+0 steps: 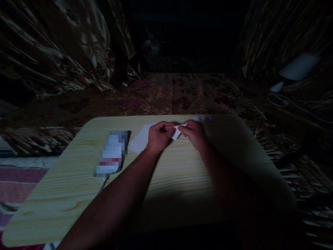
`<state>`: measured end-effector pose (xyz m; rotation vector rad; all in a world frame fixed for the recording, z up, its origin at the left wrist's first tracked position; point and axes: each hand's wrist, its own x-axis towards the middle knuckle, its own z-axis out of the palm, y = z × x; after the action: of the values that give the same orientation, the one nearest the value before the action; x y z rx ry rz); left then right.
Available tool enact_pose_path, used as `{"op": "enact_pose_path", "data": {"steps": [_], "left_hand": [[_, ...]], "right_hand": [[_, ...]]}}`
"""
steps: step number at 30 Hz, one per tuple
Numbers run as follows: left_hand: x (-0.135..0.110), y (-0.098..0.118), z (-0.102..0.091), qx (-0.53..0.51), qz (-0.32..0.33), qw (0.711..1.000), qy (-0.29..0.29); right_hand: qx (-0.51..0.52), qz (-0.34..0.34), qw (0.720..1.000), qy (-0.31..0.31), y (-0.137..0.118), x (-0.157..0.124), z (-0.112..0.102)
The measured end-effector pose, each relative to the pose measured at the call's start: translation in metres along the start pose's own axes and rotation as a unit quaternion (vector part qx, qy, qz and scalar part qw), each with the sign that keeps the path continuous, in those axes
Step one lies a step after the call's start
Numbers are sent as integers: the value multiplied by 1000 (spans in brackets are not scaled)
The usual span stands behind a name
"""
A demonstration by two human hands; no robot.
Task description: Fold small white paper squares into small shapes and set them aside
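Note:
Between my two hands is a small piece of folded white paper (177,133), its visible part triangular with a pointed corner up to the right. My left hand (159,136) pinches its left side with thumb and fingers. On the right side, my right hand (194,133) grips it, thumb on top. Both hands are held over the far half of the wooden table (179,180). A stack of white paper sheets (140,140) lies just left of my left hand, partly hidden behind it.
A phone-like device (111,152), its screen blurred out, lies on the table's left with a cable running from it. Small whitish pieces (203,119) sit at the far edge behind my right hand. Past the table are patterned fabric (182,93) and a white lamp (299,67).

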<state>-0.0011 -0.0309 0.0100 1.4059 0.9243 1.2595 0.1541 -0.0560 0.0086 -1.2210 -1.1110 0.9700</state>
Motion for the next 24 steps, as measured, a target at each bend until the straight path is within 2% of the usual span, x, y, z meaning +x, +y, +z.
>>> {"op": "enact_pose_path", "data": {"steps": [16, 24], "left_hand": [[4, -2, -2, 1, -14, 1000, 19], [3, 1, -1, 10, -19, 999, 26]], "right_hand": [[53, 3, 998, 46, 6, 2, -1], [67, 8, 997, 36, 7, 5, -2]]}}
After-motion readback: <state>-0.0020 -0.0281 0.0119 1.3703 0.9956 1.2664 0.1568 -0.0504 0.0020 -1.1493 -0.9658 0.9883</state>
